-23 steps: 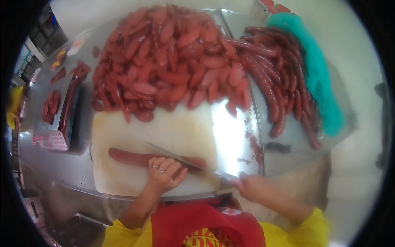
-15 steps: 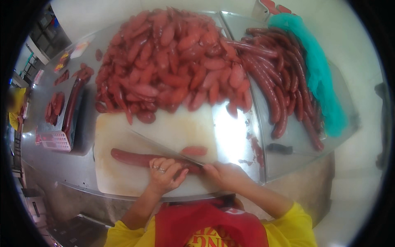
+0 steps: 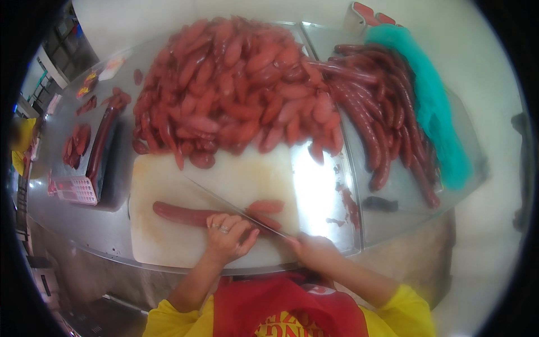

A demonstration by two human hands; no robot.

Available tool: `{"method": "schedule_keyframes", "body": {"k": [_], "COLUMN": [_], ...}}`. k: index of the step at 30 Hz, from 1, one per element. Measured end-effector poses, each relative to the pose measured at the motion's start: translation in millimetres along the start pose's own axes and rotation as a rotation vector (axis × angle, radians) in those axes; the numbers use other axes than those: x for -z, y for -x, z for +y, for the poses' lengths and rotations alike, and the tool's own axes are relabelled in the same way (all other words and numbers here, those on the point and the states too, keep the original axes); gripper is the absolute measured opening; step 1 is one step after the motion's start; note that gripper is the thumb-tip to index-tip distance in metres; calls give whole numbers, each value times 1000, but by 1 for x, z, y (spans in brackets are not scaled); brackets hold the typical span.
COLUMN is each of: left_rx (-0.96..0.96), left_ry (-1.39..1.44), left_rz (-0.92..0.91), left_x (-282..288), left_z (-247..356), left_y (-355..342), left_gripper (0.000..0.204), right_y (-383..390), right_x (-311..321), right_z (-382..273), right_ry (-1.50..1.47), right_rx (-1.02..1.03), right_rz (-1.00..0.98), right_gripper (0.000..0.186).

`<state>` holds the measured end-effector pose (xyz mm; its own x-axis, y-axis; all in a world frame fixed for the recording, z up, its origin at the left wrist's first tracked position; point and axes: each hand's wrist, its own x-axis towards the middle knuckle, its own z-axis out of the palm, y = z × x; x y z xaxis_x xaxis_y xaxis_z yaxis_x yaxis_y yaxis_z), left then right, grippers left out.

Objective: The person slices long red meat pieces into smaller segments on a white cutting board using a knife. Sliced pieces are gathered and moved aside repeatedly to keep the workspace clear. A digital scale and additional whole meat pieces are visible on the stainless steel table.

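A long dark-red sausage (image 3: 181, 214) lies across the white cutting board (image 3: 168, 247). Closed over its right part, my left hand (image 3: 229, 236) presses it down, a ring on one finger. My right hand (image 3: 314, 249) grips a knife (image 3: 224, 203); its handle is hidden in the fist. The long blade slants to the far left across the sausage, just right of my left fingers. One cut slice (image 3: 266, 206) rests beyond the blade, and another piece (image 3: 264, 219) lies against the blade's right side.
A big heap of sausage slices (image 3: 230, 84) covers the table beyond the board. Whole sausages (image 3: 387, 106) lie on the right beside a green plastic bag (image 3: 435, 106) and a second knife's black handle (image 3: 380, 204). At left, a scale (image 3: 76, 190) bears a sausage. A person in yellow (image 3: 23, 140) stands far left.
My right hand has drawn the knife back, right and nearer to me. A piece now shows separated at the sausage's right end. My left hand has barely shifted.
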<state>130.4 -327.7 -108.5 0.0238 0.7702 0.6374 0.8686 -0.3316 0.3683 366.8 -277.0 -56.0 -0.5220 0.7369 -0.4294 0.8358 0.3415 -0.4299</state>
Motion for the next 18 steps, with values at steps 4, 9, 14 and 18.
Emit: {"method": "schedule_keyframes", "body": {"k": [4,9,14,18], "left_rx": [-30,5,28,23], "left_ry": [3,6,38,45], "left_rz": [5,4,-17,-9], "left_x": [8,10,10,11], "left_z": [-1,-6,-8,-7], "left_y": [5,9,10,9], "left_gripper": [27,31,31,31], "right_y": [-15,78,111,21], "right_x": [-7,27,38,-1], "right_z": [-1,23,21,1], "right_ry": [-69,-88,-66,-56], "right_rx": [244,-74,-185,-37], "right_rz": [128,-37,-57,-12], "right_gripper": [46,50,56,56]}}
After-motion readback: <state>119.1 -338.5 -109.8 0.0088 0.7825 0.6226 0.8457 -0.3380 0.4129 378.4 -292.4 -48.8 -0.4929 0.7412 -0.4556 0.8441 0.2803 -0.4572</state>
